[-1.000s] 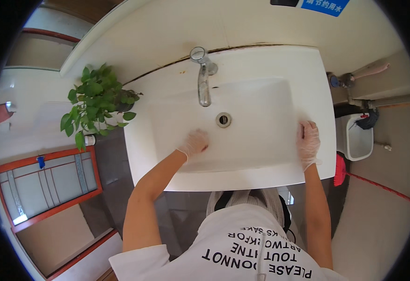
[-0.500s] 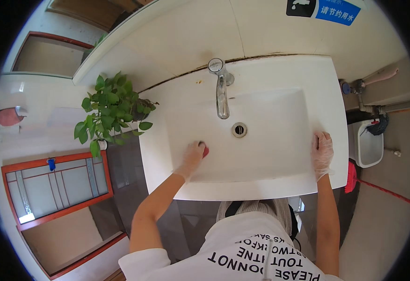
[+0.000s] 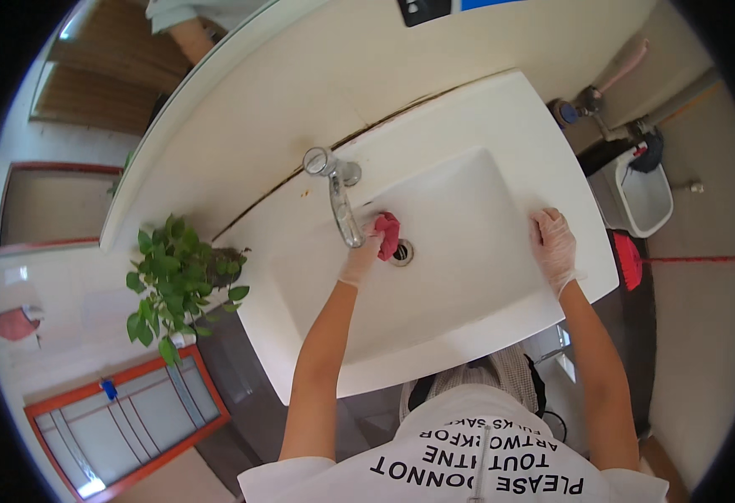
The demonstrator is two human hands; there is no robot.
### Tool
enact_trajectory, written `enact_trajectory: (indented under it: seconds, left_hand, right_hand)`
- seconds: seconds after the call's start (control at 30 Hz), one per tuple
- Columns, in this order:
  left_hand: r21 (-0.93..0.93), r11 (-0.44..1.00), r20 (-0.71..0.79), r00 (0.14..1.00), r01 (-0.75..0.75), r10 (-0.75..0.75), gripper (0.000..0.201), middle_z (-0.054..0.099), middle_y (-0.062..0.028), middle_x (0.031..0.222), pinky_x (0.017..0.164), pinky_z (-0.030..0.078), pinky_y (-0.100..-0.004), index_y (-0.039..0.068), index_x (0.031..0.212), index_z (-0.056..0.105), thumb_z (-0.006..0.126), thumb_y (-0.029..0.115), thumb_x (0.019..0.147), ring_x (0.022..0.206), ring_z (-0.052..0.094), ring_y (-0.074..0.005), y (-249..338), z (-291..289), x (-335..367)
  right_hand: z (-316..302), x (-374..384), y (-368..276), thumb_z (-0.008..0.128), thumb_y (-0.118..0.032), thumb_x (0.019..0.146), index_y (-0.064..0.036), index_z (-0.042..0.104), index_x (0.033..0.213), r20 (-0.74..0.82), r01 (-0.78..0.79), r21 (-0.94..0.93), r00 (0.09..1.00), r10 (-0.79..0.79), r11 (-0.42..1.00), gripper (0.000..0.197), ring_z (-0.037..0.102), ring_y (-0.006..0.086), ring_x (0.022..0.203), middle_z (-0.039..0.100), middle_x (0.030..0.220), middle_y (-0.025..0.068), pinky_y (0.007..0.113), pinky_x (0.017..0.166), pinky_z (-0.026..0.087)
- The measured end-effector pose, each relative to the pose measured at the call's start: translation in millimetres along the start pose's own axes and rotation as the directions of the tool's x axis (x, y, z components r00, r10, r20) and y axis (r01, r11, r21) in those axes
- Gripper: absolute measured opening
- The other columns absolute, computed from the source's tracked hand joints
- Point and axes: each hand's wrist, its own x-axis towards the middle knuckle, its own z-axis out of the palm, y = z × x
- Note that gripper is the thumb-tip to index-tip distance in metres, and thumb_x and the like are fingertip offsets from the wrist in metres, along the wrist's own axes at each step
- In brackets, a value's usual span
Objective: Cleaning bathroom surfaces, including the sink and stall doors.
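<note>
My left hand [image 3: 366, 253], in a thin clear glove, holds a crumpled red cloth [image 3: 388, 235] against the basin floor. The cloth lies beside the round metal drain [image 3: 402, 253], just right of the tip of the chrome faucet [image 3: 342, 205]. My fingers are partly hidden by the cloth. My right hand [image 3: 552, 239], also gloved, rests on the right rim of the white sink [image 3: 459, 339] with its fingers curled in. Nothing shows in it.
A leafy green plant [image 3: 174, 281] stands at the sink's left end. Along the back run a tiled wall and a mirror edge. To the right are a white bin [image 3: 646, 197], pipes [image 3: 606, 121] and a red broom [image 3: 627, 260].
My left hand has carried the red cloth from the basin's left front to the drain, under the faucet. My right hand stays on the right rim. The view has tilted.
</note>
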Motion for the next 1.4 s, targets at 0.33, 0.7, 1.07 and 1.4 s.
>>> enact_trajectory:
  seconds: [0.33,0.7,1.07,1.4]
  left_hand:
    - [-0.068,0.98,-0.195,0.966,-0.187,0.17,0.051,0.043,-0.022,0.119,0.095,0.032,-0.0374,0.0,0.121,0.038,0.053,0.003,0.072,0.113,0.039,-0.0352,83,80,30]
    - [0.325,0.74,0.242,0.808,-0.589,0.537,0.046,0.039,-0.0086,0.127,0.094,0.032,-0.0431,0.008,0.118,0.043,0.05,0.005,0.073,0.12,0.035,-0.0252,58,48,37]
    - [0.267,0.93,0.31,0.937,-0.252,0.164,0.038,0.053,-0.0055,0.11,0.086,0.039,-0.0363,0.011,0.106,0.052,0.05,-0.001,0.07,0.104,0.048,-0.0238,-39,-29,-17]
    - [0.049,0.93,0.528,0.8,-0.364,0.286,0.023,0.051,-0.0144,0.093,0.08,0.04,-0.0405,0.006,0.095,0.05,0.051,0.004,0.072,0.089,0.048,-0.0331,33,41,-114]
  right_hand:
    - [6,-2,-7,0.057,-0.006,0.07,-0.0101,0.053,0.085,0.018,-0.044,-0.03,0.999,0.045,0.999,0.016,0.053,0.0244,0.08,0.052,0.086,0.0066,0.034,0.066,0.047]
    - [4,-3,-3,0.056,-0.005,0.071,-0.0094,0.053,0.085,0.014,-0.034,-0.008,0.999,0.034,0.999,0.015,0.053,0.0257,0.08,0.052,0.087,0.0075,0.034,0.066,0.047]
    - [11,-6,0,0.056,-0.005,0.072,-0.009,0.053,0.084,0.001,-0.004,-0.012,1.0,0.004,1.0,0.013,0.052,0.0245,0.082,0.053,0.089,0.0066,0.033,0.068,0.047]
    - [5,-3,-2,0.056,-0.004,0.07,-0.0108,0.05,0.085,-0.008,-0.021,-0.033,1.0,0.021,0.999,0.018,0.053,0.0261,0.079,0.052,0.086,0.0067,0.034,0.065,0.046]
